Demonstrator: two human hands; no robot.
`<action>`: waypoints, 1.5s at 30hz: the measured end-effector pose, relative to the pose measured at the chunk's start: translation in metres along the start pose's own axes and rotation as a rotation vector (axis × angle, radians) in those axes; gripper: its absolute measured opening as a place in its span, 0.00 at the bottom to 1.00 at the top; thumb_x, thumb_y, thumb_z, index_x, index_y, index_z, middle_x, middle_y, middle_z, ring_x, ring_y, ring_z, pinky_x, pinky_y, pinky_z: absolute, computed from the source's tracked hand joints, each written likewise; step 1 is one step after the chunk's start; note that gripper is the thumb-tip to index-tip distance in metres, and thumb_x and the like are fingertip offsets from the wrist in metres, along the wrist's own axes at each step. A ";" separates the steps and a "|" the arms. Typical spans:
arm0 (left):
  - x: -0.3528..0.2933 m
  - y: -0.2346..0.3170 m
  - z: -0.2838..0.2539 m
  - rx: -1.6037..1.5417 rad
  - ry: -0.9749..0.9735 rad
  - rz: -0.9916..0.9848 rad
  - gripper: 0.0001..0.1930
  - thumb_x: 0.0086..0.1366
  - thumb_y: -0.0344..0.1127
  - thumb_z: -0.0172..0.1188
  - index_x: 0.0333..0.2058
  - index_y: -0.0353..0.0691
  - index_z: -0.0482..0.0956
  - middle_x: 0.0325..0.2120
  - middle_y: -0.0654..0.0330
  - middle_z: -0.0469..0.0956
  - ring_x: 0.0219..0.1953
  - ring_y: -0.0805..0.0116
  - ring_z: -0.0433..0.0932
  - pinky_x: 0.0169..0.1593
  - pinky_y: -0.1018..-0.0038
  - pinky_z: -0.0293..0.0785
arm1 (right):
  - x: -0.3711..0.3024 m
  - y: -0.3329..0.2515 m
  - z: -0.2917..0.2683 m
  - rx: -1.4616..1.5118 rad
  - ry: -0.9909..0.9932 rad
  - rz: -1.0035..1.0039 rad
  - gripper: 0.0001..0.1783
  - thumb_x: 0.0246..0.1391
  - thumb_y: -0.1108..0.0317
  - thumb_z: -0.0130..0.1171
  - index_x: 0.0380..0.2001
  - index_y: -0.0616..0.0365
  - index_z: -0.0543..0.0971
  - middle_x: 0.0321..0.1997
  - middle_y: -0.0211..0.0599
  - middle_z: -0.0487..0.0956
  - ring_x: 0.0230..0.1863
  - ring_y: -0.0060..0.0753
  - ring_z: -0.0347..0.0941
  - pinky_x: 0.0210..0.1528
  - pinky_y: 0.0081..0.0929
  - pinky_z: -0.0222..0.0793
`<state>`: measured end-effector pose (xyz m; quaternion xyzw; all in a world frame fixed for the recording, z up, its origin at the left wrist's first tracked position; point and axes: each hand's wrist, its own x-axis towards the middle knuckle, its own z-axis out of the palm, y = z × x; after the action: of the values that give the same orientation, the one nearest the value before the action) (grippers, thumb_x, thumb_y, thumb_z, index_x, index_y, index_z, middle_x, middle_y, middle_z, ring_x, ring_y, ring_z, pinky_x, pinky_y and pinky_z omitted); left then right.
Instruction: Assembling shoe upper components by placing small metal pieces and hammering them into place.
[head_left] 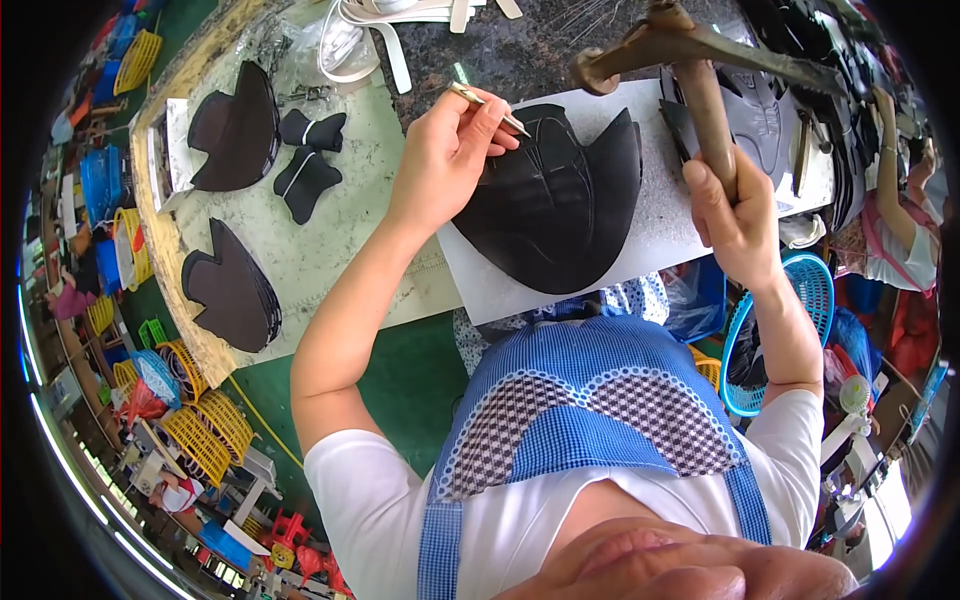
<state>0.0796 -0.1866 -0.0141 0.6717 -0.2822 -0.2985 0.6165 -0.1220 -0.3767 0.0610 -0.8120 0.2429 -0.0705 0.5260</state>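
Note:
My left hand [450, 155] pinches a slim metal punch [480, 101] upright at a slant, its pointed end down at a black shoe upper piece [560, 225]. Some fingers of that hand rest against the piece's upper left part. Pale lines and slits mark the middle of the black piece, which lies on a white board [480, 285]. To the right, my right hand [738, 215] grips the wooden handle of a hammer [707, 115]. Its long metal head is raised above the board and hides part of the table behind.
Stacks of dark cut pieces [235, 130] and two small banded black bundles [308, 188] lie on the left of the worktable [375, 240]. White straps [365, 50] sit at the back. More black uppers [750, 115] lie right. A blue basket [740, 395] stands beside me; people work farther off.

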 end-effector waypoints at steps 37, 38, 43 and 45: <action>0.001 0.002 -0.001 0.435 0.046 0.243 0.09 0.68 0.35 0.55 0.34 0.35 0.75 0.24 0.59 0.81 0.28 0.69 0.83 0.31 0.78 0.78 | 0.002 -0.017 0.002 0.011 0.071 -0.259 0.16 0.65 0.62 0.51 0.28 0.63 0.70 0.14 0.24 0.65 0.14 0.11 0.59 0.16 0.14 0.51; 0.001 0.003 0.001 0.554 0.050 0.314 0.09 0.67 0.36 0.56 0.31 0.37 0.74 0.24 0.60 0.80 0.26 0.67 0.83 0.28 0.76 0.77 | 0.002 -0.022 -0.005 -0.023 0.023 -0.387 0.14 0.63 0.68 0.47 0.24 0.62 0.70 0.15 0.27 0.66 0.14 0.14 0.60 0.16 0.15 0.51; -0.002 0.011 0.008 1.051 0.044 0.630 0.11 0.67 0.39 0.56 0.32 0.37 0.72 0.23 0.60 0.80 0.24 0.65 0.82 0.26 0.73 0.77 | 0.010 -0.011 0.013 -0.308 -0.198 -0.114 0.09 0.57 0.70 0.60 0.34 0.65 0.73 0.19 0.31 0.67 0.21 0.19 0.60 0.22 0.24 0.56; 0.001 0.004 0.006 0.523 0.097 0.139 0.11 0.68 0.39 0.56 0.34 0.36 0.72 0.25 0.59 0.80 0.25 0.68 0.82 0.27 0.75 0.77 | 0.009 -0.009 0.015 -0.184 -0.092 -0.111 0.13 0.57 0.66 0.61 0.28 0.62 0.70 0.12 0.37 0.65 0.13 0.26 0.61 0.18 0.29 0.57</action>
<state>0.0755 -0.1914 -0.0104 0.8008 -0.3653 -0.1399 0.4537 -0.1058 -0.3660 0.0617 -0.8715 0.1786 -0.0394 0.4551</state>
